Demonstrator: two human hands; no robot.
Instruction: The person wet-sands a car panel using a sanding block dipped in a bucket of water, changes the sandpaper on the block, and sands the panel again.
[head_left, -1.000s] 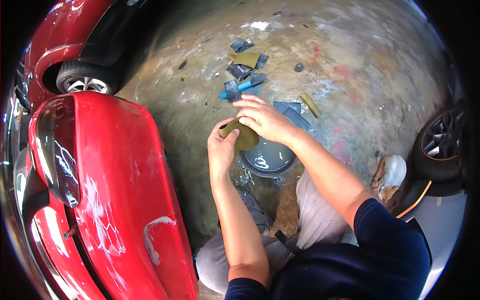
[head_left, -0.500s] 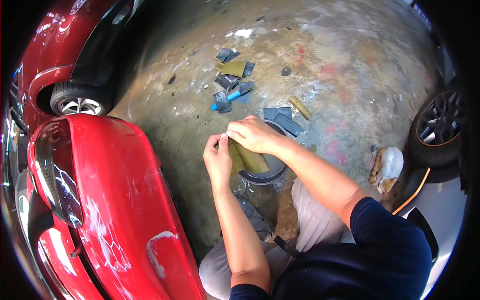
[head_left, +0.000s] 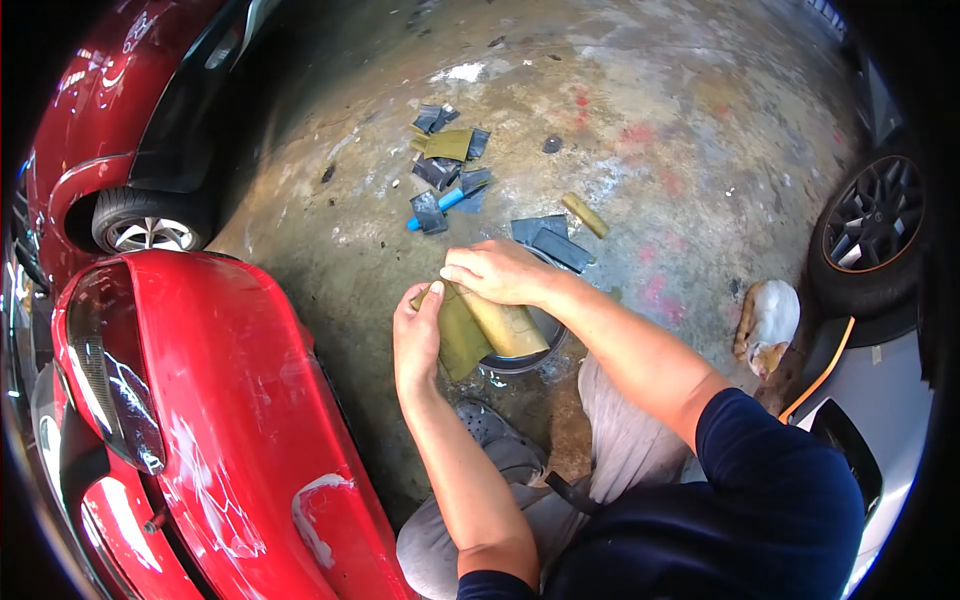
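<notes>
My left hand pinches the left edge of an olive sheet of sandpaper between thumb and fingers. Its fingers are bent and close to my right hand, which is closed over the top of the same sandpaper. The right part of the sheet curves into a paler, tan flap, while the left part hangs flat and darker. Below and behind it is a round bucket, mostly covered by the sheet and my right forearm. The fingertips of my right hand are partly hidden.
Dark and olive sandpaper pieces lie ahead with a blue rod. Nearer are dark sheets and an olive roll. A red car panel stands left. At right, a cat lies beside a wheel.
The sandpaper has spread wider and turned, its tan right part now facing me. My left hand has moved slightly left and down, apart from my right fingertips. The view has shifted a little.
</notes>
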